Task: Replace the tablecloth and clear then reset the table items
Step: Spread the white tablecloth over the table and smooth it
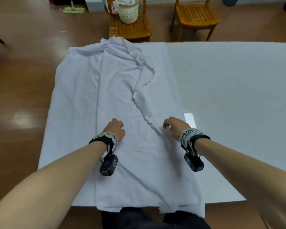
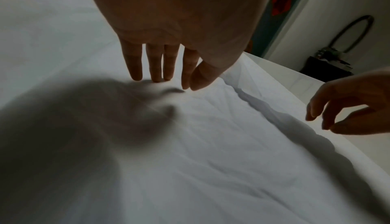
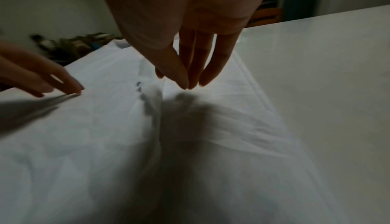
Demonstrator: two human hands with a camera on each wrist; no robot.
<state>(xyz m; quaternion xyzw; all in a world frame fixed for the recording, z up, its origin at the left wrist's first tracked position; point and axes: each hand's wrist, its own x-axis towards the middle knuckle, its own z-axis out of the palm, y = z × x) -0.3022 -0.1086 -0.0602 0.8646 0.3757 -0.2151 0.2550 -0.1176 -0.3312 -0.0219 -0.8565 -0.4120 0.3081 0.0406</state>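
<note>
Head view shows a crumpled white fabric tablecloth (image 1: 119, 96) lying partly folded over the left half of a smooth white rectangular table (image 1: 229, 90); its scalloped edge runs diagonally across the cloth, and its near end hangs off the table edge closest to the person. The right half of the table is bare.

The left hand (image 1: 116, 129) sits low over the cloth, left of the scalloped edge. In the left wrist view its fingers (image 2: 155, 67) are straight and point down, the tips touching or almost touching the fabric, nothing gripped. The right hand (image 1: 176, 127) hovers over the cloth's right side, beside that edge. In the right wrist view its fingers (image 3: 209, 64) hang loosely, thumb near the fingertips, just above a raised fold; it seems to hold nothing, though blur makes contact hard to judge.

Beyond the table stand two slatted wooden chairs: the left chair (image 1: 130, 28) carries a pale woven basket (image 1: 128, 11), and the right chair (image 1: 196, 16) is well apart from it. A green flat mop head (image 1: 74, 9) lies on the brown floor.
</note>
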